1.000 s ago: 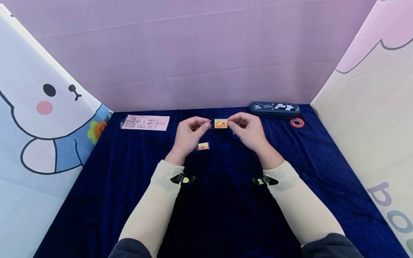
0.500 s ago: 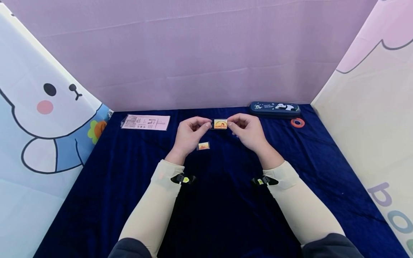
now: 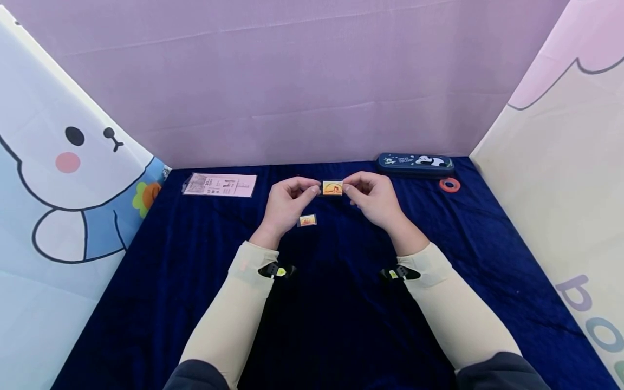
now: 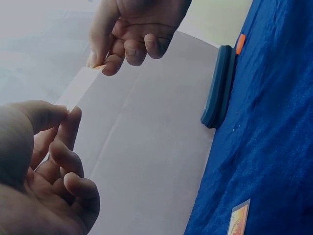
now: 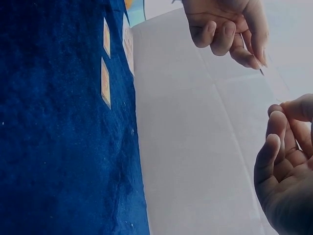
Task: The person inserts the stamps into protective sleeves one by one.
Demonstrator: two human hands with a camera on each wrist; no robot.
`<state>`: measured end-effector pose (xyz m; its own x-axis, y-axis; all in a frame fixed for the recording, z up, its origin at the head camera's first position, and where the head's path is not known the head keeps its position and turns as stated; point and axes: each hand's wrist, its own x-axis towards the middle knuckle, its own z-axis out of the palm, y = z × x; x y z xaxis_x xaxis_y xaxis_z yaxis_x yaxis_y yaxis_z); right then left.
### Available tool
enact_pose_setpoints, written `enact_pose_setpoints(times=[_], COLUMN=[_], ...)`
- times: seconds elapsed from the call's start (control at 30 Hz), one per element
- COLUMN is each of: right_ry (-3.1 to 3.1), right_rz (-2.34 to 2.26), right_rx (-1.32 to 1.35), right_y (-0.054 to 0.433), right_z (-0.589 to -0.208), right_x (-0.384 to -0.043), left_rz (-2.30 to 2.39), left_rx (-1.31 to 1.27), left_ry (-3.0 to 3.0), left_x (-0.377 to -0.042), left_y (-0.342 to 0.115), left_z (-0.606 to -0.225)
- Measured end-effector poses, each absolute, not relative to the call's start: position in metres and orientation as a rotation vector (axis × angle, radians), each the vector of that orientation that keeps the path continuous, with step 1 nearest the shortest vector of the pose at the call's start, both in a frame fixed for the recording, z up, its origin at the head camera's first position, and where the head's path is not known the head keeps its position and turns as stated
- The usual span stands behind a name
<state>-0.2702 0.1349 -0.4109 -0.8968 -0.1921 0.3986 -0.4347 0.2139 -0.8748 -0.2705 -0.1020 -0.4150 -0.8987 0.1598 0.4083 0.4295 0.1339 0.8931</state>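
My left hand [image 3: 286, 203] pinches the left end of a small stamp-like card [image 3: 332, 188] in a clear sleeve with thumb and index finger. On the card is a yellow-and-red picture. Thumb and index finger of my right hand [image 3: 374, 196] pinch its right end. Both wrist views show the sleeve [image 4: 82, 88] raised above the cloth and spanning the gap between the hands, the other fingers loosely curled. A similar sleeved card [image 3: 307, 220] lies on the cloth by my left wrist. The right wrist view shows two such cards lying there, one card [image 5: 106, 38] beyond the other card [image 5: 105, 83].
Dark blue velvet cloth [image 3: 341, 314] covers the table. A pink printed slip [image 3: 229, 185] in a clear sleeve lies back left. At the back right are a navy panda pencil case [image 3: 414, 165] and an orange-red ring-shaped roll [image 3: 449, 185]. Fabric walls enclose three sides.
The pictured card between my fingers shifts very slightly left, narrowing the dark strip beside my left thumb. Both hands stay almost still and keep their pinch. Everything on the cloth stays put.
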Motion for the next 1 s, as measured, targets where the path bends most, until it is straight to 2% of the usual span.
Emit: enact_pose_setpoints(times=[1.0], right_ry=[-2.299], right_rz=[1.723], right_rx=[0.592], right_y=[0.1356], right_z=[-0.4107], right_x=[-0.2703], left_rz=[-1.881], left_rx=[-0.605], left_ry=[-2.182], left_x=[-0.2723], left_y=[-0.1007], left_z=[-0.4171])
